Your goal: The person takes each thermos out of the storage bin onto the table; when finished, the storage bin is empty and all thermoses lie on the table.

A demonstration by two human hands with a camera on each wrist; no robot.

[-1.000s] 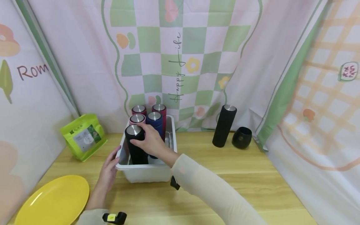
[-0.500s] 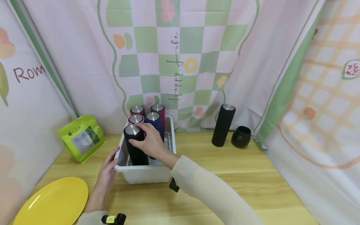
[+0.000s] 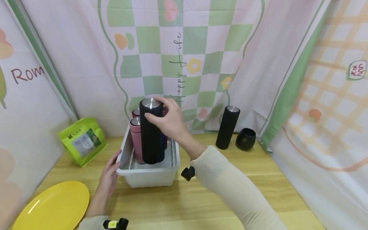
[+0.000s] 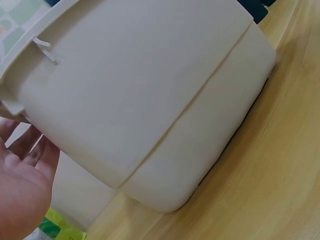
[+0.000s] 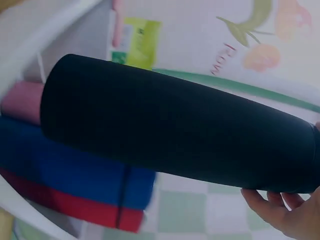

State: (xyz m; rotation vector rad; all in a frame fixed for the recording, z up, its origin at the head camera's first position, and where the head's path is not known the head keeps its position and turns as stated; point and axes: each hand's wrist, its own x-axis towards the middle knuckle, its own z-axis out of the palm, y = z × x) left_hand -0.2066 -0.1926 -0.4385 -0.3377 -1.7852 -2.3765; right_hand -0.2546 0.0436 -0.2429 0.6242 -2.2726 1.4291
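Note:
My right hand (image 3: 169, 119) grips a black vacuum flask (image 3: 151, 137) near its silver lid and holds it upright, raised over the white bin (image 3: 149, 174). In the right wrist view, the flask (image 5: 175, 125) crosses the frame, with fingertips (image 5: 265, 205) along its side. My left hand (image 3: 108, 172) holds the bin's left rim; in the left wrist view, its fingers (image 4: 42, 155) reach up under the lip. Inside the bin stand a pink flask (image 3: 136, 140), a blue flask (image 5: 75, 160) and a red flask (image 5: 100, 207), partly hidden in the head view.
Another black flask (image 3: 228, 127) stands at the back right beside a round black cup (image 3: 246, 139). A lime-green pouch (image 3: 83, 142) is at the left of the bin. A yellow plate (image 3: 54, 206) lies at the front left. Printed curtains surround the wooden table (image 3: 215, 198).
My right hand has lifted the black flask from the bin's near left corner, moving it up and to the right. My left hand stays on the rim.

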